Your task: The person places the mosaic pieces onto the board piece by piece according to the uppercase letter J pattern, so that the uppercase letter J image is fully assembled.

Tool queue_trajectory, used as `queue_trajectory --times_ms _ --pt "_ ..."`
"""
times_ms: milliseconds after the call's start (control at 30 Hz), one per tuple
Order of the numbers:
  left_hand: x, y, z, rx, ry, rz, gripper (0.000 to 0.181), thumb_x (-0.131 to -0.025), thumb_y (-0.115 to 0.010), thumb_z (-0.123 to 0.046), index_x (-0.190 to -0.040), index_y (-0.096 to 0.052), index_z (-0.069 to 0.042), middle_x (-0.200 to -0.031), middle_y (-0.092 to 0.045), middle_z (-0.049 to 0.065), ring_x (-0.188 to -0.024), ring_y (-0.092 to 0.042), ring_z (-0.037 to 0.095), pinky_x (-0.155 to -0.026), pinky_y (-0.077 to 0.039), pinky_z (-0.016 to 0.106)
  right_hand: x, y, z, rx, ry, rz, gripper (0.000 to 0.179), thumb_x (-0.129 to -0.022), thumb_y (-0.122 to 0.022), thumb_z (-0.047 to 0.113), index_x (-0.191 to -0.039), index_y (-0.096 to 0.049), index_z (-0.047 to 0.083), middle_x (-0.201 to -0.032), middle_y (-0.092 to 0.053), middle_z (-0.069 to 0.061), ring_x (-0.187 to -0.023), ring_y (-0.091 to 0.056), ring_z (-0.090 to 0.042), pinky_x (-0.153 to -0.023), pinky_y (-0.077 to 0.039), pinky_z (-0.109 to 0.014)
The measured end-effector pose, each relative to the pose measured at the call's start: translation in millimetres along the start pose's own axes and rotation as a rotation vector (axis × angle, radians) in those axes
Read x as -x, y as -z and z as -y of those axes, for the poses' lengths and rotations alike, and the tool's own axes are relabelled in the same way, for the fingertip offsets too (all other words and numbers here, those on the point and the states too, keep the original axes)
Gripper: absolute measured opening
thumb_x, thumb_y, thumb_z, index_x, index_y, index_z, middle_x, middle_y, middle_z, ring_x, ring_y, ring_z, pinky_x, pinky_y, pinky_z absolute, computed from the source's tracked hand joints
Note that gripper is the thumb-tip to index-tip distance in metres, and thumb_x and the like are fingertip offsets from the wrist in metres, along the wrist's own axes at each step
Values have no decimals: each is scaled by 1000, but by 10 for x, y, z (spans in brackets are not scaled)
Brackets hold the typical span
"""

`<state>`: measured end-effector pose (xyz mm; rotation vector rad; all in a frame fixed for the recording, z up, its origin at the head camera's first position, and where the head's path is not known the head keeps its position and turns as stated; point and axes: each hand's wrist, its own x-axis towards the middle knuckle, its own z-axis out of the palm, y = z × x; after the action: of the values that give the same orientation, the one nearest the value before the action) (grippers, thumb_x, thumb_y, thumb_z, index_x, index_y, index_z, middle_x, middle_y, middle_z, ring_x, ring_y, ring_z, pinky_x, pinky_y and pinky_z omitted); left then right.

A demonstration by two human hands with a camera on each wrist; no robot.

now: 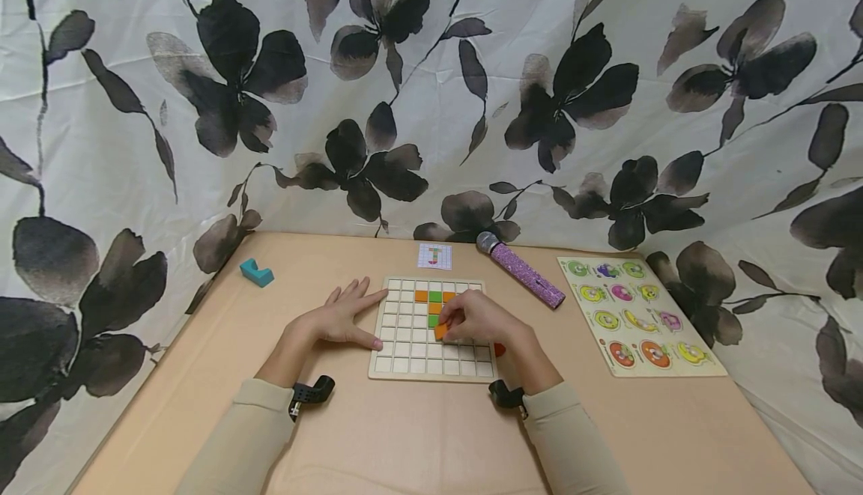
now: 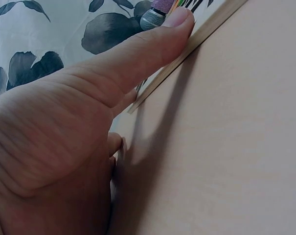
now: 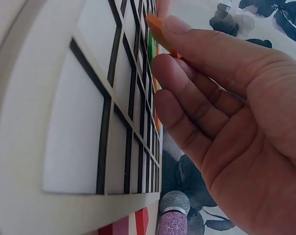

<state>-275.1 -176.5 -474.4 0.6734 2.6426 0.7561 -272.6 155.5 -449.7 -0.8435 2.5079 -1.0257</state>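
A white grid board (image 1: 401,350) lies on the table. Several orange and green square tiles (image 1: 435,296) sit in its upper cells, forming a row and a column below it. My right hand (image 1: 482,315) pinches an orange tile (image 3: 160,33) between thumb and fingers, over the lower end of that column. The tile is tilted in the right wrist view. My left hand (image 1: 340,317) lies at the board's left side with fingers spread. Its thumb (image 2: 160,41) and index finger rest at the board's edge.
Behind the board lies a small pattern card (image 1: 434,256), with a purple glittery microphone (image 1: 526,274) to its right. A fruit picture sheet (image 1: 640,319) lies far right, a teal block (image 1: 257,273) far left. A red piece (image 1: 500,349) shows at the board's right edge, partly hidden.
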Motion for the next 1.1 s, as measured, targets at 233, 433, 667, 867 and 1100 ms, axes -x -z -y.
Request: queue_trajectory --times_ms 233,433,667,867,1100 --pt "6 6 -5 1 -1 0 110 -78 -84 -61 -166 -30 -21 -173 -1 27 -160 6 47 -126 6 67 -19 -20 12 13 -8 14 18 -84 -88 12 -99 -78 11 -85 -71 3 -73 -64 -13 -69 -58 -26" --pt "1 0 9 -3 -2 1 110 -78 -84 -61 -166 -31 -21 -173 -1 26 -161 6 47 -126 6 67 -22 -39 26 28 -1 14 17 -84 -88 12 -98 -78 11 -86 -71 3 -75 -64 -13 -70 -57 -26" --pt "7 5 6 -5 -7 -4 109 -79 -84 -60 -166 -30 -21 -173 -2 27 -160 4 48 -126 5 68 -41 -66 40 67 13 13 19 -85 -87 15 -101 -77 11 -87 -70 5 -79 -62 -13 -72 -55 -26" --pt "11 9 5 -8 -9 -5 109 -79 -84 -60 -166 -30 -21 -173 -2 27 -160 4 48 -126 5 68 -40 -79 52 64 19 16 19 -86 -87 14 -101 -76 11 -86 -69 6 -80 -62 -14 -73 -54 -27" --pt "0 8 6 -5 -11 -4 110 -79 -84 -60 -166 -30 -20 -173 -2 27 -160 4 49 -126 5 69 -39 -92 41 75 33 12 19 -87 -86 14 -102 -75 11 -88 -68 6 -82 -61 -14 -74 -54 -27"
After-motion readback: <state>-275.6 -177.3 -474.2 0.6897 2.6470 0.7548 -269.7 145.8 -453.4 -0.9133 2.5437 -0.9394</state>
